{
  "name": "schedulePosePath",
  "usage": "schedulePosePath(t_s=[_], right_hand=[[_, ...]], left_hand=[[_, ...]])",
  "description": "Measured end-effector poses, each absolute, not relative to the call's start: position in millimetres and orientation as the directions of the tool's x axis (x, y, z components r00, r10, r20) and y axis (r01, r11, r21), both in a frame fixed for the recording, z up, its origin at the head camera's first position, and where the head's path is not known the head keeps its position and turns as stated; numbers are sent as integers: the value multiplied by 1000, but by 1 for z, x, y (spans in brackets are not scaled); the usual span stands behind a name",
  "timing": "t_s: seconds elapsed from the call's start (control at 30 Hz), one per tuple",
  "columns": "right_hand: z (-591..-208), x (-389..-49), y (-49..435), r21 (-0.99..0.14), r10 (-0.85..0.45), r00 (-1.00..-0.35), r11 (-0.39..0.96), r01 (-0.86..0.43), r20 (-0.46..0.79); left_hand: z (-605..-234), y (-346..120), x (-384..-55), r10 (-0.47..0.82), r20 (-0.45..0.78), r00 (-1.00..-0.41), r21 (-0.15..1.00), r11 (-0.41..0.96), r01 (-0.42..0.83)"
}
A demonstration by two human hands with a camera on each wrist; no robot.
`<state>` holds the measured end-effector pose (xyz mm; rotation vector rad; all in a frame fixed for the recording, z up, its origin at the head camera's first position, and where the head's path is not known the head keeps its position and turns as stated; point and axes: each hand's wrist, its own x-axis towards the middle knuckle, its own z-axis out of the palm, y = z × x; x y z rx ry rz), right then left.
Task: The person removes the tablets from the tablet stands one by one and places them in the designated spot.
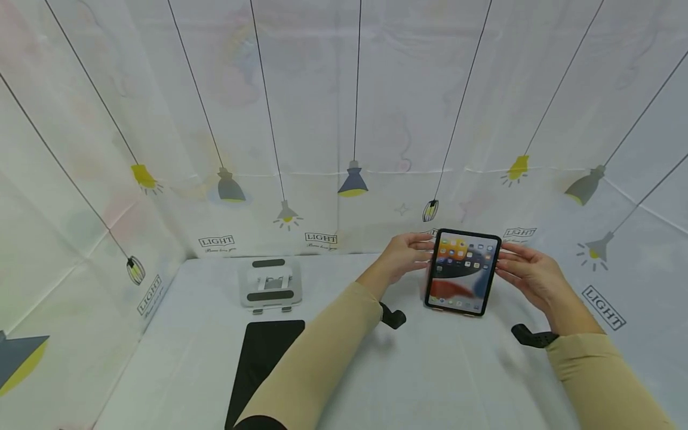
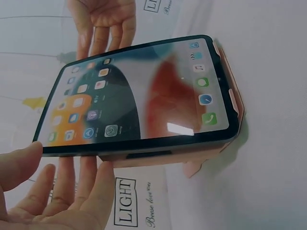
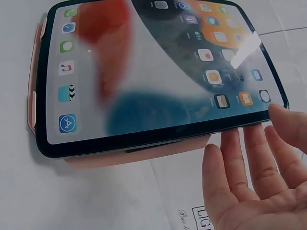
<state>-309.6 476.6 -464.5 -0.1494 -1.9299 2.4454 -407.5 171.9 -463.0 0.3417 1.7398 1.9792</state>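
A tablet point(image 1: 464, 272) with a black rim and a lit screen of app icons leans back on a pink stand point(image 2: 234, 100), whose small lips catch its lower edge. At its left side my left hand point(image 1: 405, 258) holds the upper edge, thumb at the front corner and some fingertips hidden behind. My right hand point(image 1: 532, 272) holds the opposite side the same way, with the thumb point(image 3: 288, 124) at the upper corner and fingers reaching behind. Most of the stand is hidden by the tablet.
A silver-grey folding stand point(image 1: 270, 282) with dark pads lies flat at the back left of the white table point(image 1: 419, 370). In front of it lies a flat black slab point(image 1: 263, 352), partly covered by my left sleeve. A lamp-printed curtain point(image 1: 322, 119) hangs behind.
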Motion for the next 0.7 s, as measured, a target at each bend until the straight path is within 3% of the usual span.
schedulePosePath(t_s=[0.2, 0.7], right_hand=[[-462, -310, 473, -974, 106, -991, -219, 51, -75], [-462, -307, 468, -984, 118, -989, -161, 73, -92]], left_hand=[[-463, 176, -404, 472, -81, -878, 985, -97, -143], [-462, 187, -394, 381, -106, -918, 992, -19, -122]])
